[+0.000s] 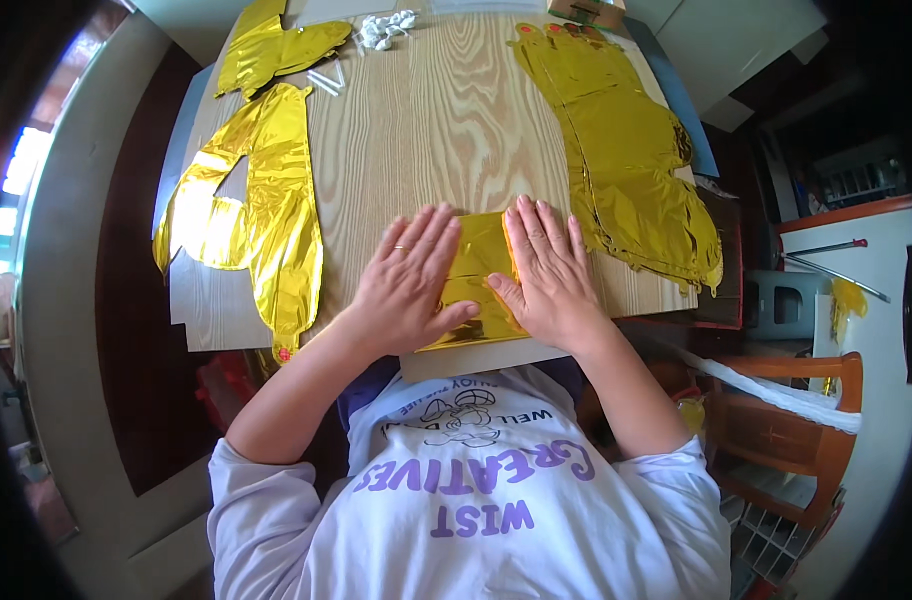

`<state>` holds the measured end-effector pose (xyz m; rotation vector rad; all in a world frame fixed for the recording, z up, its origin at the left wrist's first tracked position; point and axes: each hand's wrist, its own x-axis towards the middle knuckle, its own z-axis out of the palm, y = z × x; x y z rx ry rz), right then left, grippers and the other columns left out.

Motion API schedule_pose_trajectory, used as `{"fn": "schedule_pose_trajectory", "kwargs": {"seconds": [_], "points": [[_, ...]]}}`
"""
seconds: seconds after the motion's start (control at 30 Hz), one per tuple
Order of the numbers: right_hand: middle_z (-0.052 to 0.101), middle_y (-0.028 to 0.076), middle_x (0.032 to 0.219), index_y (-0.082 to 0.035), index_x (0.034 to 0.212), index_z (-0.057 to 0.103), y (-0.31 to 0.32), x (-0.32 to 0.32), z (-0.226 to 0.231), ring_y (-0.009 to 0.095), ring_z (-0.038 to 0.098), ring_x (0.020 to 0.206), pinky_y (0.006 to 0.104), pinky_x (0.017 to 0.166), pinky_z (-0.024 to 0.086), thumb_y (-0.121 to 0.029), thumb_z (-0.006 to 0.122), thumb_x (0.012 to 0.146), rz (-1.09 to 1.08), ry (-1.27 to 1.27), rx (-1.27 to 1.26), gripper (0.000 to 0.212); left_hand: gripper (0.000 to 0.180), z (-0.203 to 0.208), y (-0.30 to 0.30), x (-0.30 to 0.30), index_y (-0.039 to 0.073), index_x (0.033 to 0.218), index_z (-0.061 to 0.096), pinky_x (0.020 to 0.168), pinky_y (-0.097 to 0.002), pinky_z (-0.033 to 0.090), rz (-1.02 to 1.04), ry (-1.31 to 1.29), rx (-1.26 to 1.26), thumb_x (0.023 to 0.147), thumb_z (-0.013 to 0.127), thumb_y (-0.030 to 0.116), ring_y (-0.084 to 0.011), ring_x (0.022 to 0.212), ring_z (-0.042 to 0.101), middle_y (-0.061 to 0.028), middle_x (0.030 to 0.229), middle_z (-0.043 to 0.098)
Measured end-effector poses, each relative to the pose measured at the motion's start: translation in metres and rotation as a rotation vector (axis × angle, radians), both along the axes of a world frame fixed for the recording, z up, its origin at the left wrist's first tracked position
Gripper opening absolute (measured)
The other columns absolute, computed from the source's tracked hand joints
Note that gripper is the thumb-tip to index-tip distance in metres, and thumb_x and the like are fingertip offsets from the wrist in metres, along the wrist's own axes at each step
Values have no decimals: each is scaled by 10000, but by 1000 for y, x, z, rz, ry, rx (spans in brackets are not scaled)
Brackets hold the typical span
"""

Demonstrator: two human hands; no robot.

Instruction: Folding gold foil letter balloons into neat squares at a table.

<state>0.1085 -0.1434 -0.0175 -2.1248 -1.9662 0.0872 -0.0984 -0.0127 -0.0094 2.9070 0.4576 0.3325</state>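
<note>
A gold foil piece, folded into a flat rectangle (pixel 482 245), lies at the near edge of the table in front of me. My left hand (pixel 408 275) rests palm down on its left side, fingers stretched out and a ring on one of them. On the right side my right hand (pixel 551 265) presses flat in the same way, fingers extended and thumb pointing inward. Both palms hide parts of the foil. To the left lies a flat, uninflated gold foil balloon (pixel 284 200) with a cut-out opening. At the right is a stack of flat gold foil balloons (pixel 626 130).
More gold foil (pixel 261 50) lies at the far left of the wood-grain table (pixel 426 120). Near it are thin white tubes (pixel 325 80) and a bunch of white string-like bundles (pixel 384 30). A cardboard box (pixel 586 12) sits at the far edge. A wooden chair (pixel 776 430) stands at the right.
</note>
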Motion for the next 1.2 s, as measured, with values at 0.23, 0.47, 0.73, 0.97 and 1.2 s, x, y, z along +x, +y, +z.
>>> {"fn": "schedule_pose_trajectory", "kwargs": {"seconds": [0.23, 0.47, 0.73, 0.97, 1.2], "points": [[195, 196, 1675, -1, 1599, 219, 1, 1, -1, 361, 173, 1553, 564, 1246, 78, -522, 447, 1031, 9, -13, -4, 804, 1024, 12, 15, -46, -51, 1562, 279, 1245, -515, 130, 160, 164, -2, 916, 507, 710, -376, 1539, 223, -240, 1623, 301], [217, 201, 1667, 3, 1594, 232, 3, 1, 1, 371, 194, 1546, 565, 1245, 86, -493, 485, 1022, 8, 8, -1, 798, 938, 30, -28, -25, -63, 1555, 275, 1242, -531, 141, 251, 9, -149, 925, 611, 546, -425, 1526, 227, -289, 1619, 265], [192, 190, 1677, -16, 1606, 207, 2, 0, 4, 362, 175, 1552, 555, 1247, 79, -479, 475, 1031, 8, -3, -31, 785, 916, 13, -59, -36, -46, 1554, 313, 1238, -532, 141, 90, 66, -114, 956, 515, 619, -425, 1529, 227, -264, 1625, 279], [228, 204, 1661, 6, 1584, 256, 2, 0, 0, 375, 211, 1539, 580, 1239, 93, -496, 502, 1012, 13, 2, 5, 800, 905, 32, -45, -23, -49, 1550, 314, 1232, -545, 142, 213, 2, -159, 967, 512, 614, -404, 1529, 235, -276, 1615, 287], [204, 200, 1671, 0, 1597, 221, 3, 1, 2, 369, 188, 1547, 570, 1243, 83, -498, 488, 1018, 14, 5, -2, 808, 902, -3, -34, 5, -58, 1546, 315, 1233, -539, 142, 287, -39, -36, 966, 514, 604, -411, 1525, 243, -293, 1603, 300]]}}
